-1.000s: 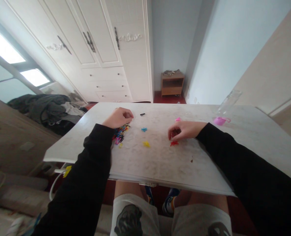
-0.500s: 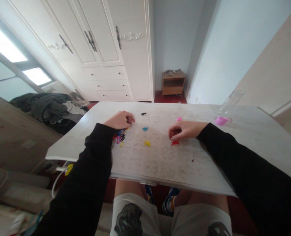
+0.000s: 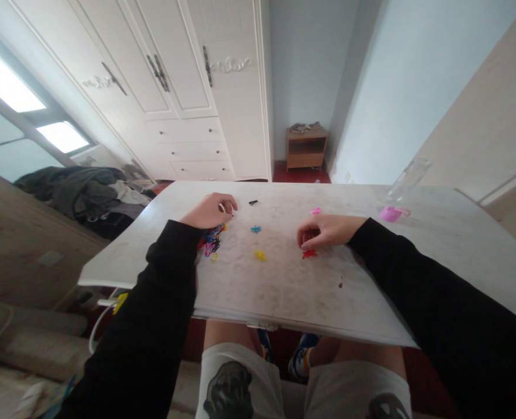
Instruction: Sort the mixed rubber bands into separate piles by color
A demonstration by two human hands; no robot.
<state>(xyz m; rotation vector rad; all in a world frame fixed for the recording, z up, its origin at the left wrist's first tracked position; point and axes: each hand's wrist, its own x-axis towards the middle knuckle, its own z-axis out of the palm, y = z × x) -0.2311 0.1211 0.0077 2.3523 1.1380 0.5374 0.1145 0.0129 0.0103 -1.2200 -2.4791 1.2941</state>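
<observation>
My left hand (image 3: 210, 210) is over the far side of a mixed pile of small coloured rubber bands (image 3: 212, 240), fingers curled and thumb drawn in. A tiny dark bit shows at its fingertips, too small to name. Just above a small heap of red rubber bands (image 3: 309, 254) is my right hand (image 3: 327, 230), its fingers bent toward the thumb; what they hold, if anything, is hidden. Between the hands lie blue rubber bands (image 3: 256, 230) and yellow ones (image 3: 260, 255). A black cluster (image 3: 253, 202) is farther back, and a pink one (image 3: 316, 211) sits behind my right hand.
On the white table (image 3: 279, 291), a clear plastic bottle (image 3: 408, 180) lies at the back right beside a pink lid (image 3: 391, 214). A small dark speck (image 3: 340, 285) is near the front right. Beyond the table are a white wardrobe (image 3: 240, 116) and a wooden nightstand (image 3: 306, 157).
My left hand's fingers have shifted slightly, and a tiny dark bit now shows at the tips. My right hand stays almost still over the red rubber bands. The view has moved a little.
</observation>
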